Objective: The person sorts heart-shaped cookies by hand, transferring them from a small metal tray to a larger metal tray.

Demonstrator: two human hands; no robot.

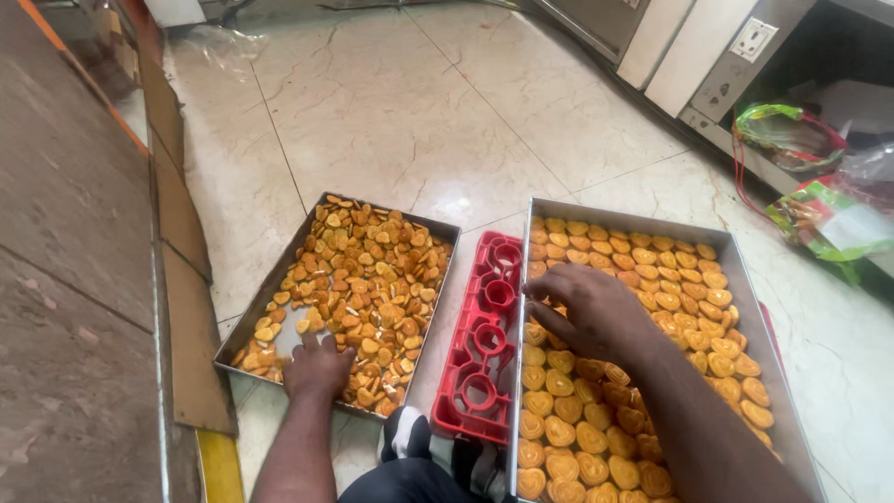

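Observation:
Two metal trays of golden heart-shaped biscuits lie on the floor. My left hand (318, 365) rests palm down on the loose, jumbled biscuits (372, 279) in the left tray (244, 326), fingers spread at its near edge. My right hand (582, 303) is curled over the neatly laid biscuits (670, 279) near the left wall of the right tray (643, 220); whether it pinches one is hidden. A red plastic mould tray (484, 345) with round cells lies between the two trays.
A marble tile floor (391, 102) stretches ahead. A brown slab with cardboard strips (182, 214) runs along the left. Plastic bags (810, 186) and a white cabinet with a wall socket (751, 39) stand at the upper right.

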